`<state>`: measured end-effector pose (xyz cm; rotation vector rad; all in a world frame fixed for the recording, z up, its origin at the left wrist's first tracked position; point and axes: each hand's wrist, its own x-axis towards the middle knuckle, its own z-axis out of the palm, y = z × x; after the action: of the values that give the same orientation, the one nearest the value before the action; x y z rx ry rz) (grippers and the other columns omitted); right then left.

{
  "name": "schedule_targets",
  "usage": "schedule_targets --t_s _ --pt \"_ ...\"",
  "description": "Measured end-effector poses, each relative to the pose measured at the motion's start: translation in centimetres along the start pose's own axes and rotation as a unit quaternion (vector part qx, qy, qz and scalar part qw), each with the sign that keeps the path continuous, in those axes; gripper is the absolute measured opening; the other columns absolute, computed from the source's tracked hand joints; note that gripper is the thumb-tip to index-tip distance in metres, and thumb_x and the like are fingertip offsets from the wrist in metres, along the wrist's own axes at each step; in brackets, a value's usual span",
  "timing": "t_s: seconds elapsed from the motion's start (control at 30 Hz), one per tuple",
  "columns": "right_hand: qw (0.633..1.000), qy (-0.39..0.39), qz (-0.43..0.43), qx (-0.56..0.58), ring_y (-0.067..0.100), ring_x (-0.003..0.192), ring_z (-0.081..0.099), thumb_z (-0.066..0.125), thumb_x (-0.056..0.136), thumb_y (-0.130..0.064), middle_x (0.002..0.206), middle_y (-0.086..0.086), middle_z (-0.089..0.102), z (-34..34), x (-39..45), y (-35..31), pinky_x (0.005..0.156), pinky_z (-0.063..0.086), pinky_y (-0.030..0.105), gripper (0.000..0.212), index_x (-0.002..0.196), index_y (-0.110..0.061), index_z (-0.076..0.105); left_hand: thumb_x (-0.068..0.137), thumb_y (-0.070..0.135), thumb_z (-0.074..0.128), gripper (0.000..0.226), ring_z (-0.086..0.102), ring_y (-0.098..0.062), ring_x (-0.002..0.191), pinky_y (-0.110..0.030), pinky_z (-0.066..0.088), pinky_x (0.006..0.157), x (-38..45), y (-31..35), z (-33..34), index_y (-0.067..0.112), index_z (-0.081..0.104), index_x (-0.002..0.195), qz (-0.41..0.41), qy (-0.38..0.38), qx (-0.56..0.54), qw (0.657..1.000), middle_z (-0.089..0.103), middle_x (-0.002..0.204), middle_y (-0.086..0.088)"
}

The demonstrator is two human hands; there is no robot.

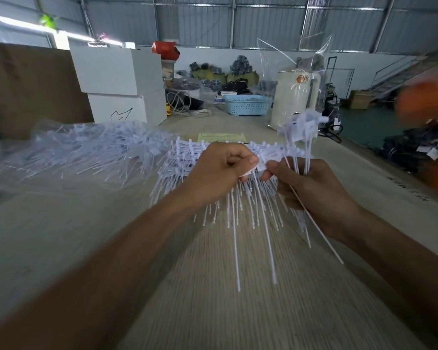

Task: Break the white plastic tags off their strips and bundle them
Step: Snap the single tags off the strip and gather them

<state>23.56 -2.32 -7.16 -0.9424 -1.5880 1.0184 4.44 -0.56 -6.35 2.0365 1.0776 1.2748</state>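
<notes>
— Two hands meet over the near middle of the wooden table (238,311). What does each one hold?

— Left hand (218,170) is curled tight round the strip of white tags (187,157), its thumb pressing one tag against the forefinger. Right hand (311,188) pinches that same tag from the other side, and its remaining fingers are closed round a small bundle of freed tags (299,132) whose heads stand up at twelve o'clock from the fist while the thin tails hang down toward six.

— So a tag is about to snap off?

— That is my reading. The strip's tails fan down toward the table beneath both wrists.

— What could go wrong?

— The right hand does two jobs at once. If it loosens its curl to twist, I judge the bundle may slide and scatter. A hard twist could also tear the thin tail instead of the joint, or tangle the hanging tails together.

— And farther off?

— At ten o'clock lies a big loose heap of tags (91,150), partly under clear plastic film. Past the hands at twelve sits a yellowish paper slip (221,137). Beyond it, a blue basket (247,104), a pale cylindrical container (293,97) in a clear bag at one o'clock, and white boxes (119,79) at eleven.
</notes>
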Motion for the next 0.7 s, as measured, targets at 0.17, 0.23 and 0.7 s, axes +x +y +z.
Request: schedule_targets --t_s 0.17,0.23,0.7 --pt "0.986 0.005 -0.126 -0.110 0.003 0.043 0.041 0.059 0.099 -0.021 0.047 -0.016 0.048 -0.4 -0.4 -0.9 0.049 0.030 0.008 0.027 0.081 -0.005 0.073 0.098 0.018 0.061 0.029 0.049 -0.011 0.051 -0.023 0.043 0.057 0.1 0.0 -0.2 -0.004 0.069 0.081 -0.021 -0.021 -0.065 0.997 0.058 0.054 0.004" --pt "0.976 -0.015 -0.156 -0.148 0.000 0.041 0.041 0.060 0.096 -0.025 0.044 -0.020 0.045 -1.0 -0.4 -1.1 0.049 0.031 0.006 0.031 0.082 -0.001 0.073 0.098 0.016 0.061 0.032 0.047 -0.011 0.050 -0.022 0.042 0.056 0.0 0.0 -0.5 -0.013 0.066 0.085 -0.017 -0.049 -0.094 0.994 0.056 0.054 0.003" --pt "0.897 -0.093 -0.279 -0.329 -0.008 0.062 0.053 0.059 0.097 -0.012 0.069 -0.026 0.059 -2.5 0.5 -0.5 0.060 0.036 0.011 0.035 0.077 -0.041 0.056 0.094 0.021 0.066 0.017 0.045 -0.016 0.053 -0.022 0.040 0.055 -0.3 -0.7 -1.1 0.021 0.079 0.082 -0.030 -0.173 -0.045 0.983 0.055 0.055 -0.002"
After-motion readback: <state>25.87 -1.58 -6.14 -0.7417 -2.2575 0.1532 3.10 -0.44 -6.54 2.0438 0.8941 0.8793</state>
